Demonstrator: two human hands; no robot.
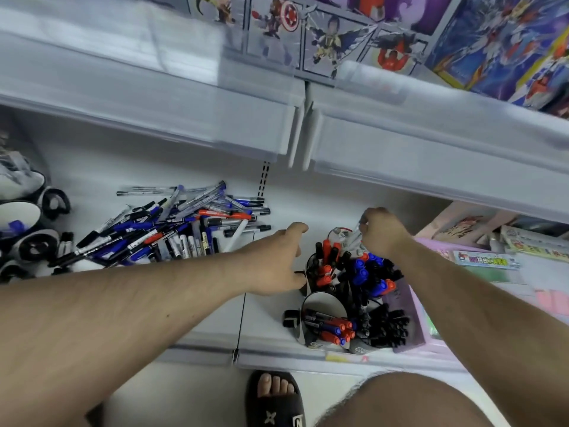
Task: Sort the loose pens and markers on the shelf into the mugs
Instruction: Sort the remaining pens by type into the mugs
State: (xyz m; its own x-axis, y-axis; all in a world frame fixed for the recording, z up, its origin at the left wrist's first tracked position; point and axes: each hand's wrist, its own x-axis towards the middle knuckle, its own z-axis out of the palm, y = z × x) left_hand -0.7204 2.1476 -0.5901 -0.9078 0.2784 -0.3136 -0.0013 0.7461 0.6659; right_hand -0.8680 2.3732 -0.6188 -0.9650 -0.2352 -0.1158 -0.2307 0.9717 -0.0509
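A heap of loose pens and markers (172, 224) in blue, black, red and clear lies on the white shelf (271, 322) at centre left. Several mugs stand packed together at centre right: a near one (321, 303) with red and blue markers, a far one (338, 234), and others crammed with black and blue pens. My right hand (383, 232) pinches a few clear pens over the far mug. My left hand (278, 263) hovers beside the mugs with relaxed fingers, holding nothing.
More white mugs (20, 212) with black handles stand at the far left. A shelf above (277, 131) overhangs the work area. Pink and pastel boxes (480, 260) sit to the right. My knee and a sandalled foot (274, 399) are below the shelf edge.
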